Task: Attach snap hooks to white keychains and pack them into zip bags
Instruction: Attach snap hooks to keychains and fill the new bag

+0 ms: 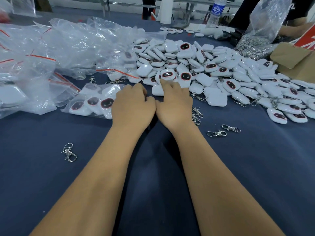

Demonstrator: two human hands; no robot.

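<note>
Crinkled clear zip bags with red seal strips lie left of the left hand, whose fingers curl under; its grasp I cannot tell. The right hand reaches with relaxed fingers onto glossy, rounded-square white keychains. Shiny metal snap hooks lie just right on the dark blue cloth.
</note>
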